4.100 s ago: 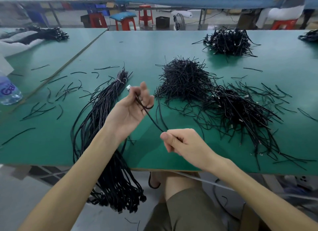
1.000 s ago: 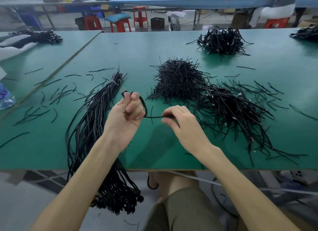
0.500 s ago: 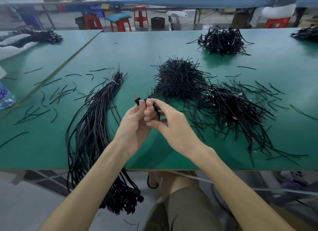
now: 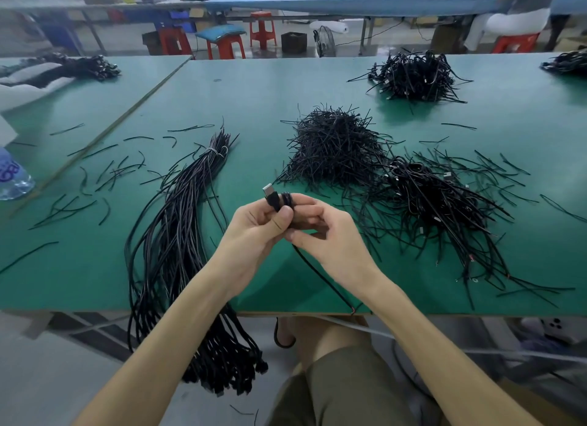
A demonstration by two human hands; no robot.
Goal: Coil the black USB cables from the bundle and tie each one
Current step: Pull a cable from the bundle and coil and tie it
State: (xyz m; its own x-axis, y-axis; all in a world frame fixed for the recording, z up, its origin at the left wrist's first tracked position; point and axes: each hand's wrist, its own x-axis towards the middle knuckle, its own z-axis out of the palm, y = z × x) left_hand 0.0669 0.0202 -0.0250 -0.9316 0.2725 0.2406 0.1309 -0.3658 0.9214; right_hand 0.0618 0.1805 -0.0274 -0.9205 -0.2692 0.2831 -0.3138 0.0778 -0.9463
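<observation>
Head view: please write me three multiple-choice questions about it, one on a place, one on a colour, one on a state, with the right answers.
1. Where does the tied bundle of long cables lie?
A. Left of the left hand, hanging over the near edge
B. On a red stool
C. At the far right corner

2. What colour is the table top?
A. White
B. Green
C. Red

3. In what state is the held cable?
A. Lying flat, untouched
B. Partly coiled, tail trailing loose
C. Cut in two

Answers: 1 A, it runs beside that hand and droops past the edge. 2 B, the surface is green. 3 B, the left hand and right hand grip loops beside the USB plug, and the tail runs toward the near edge.
</observation>
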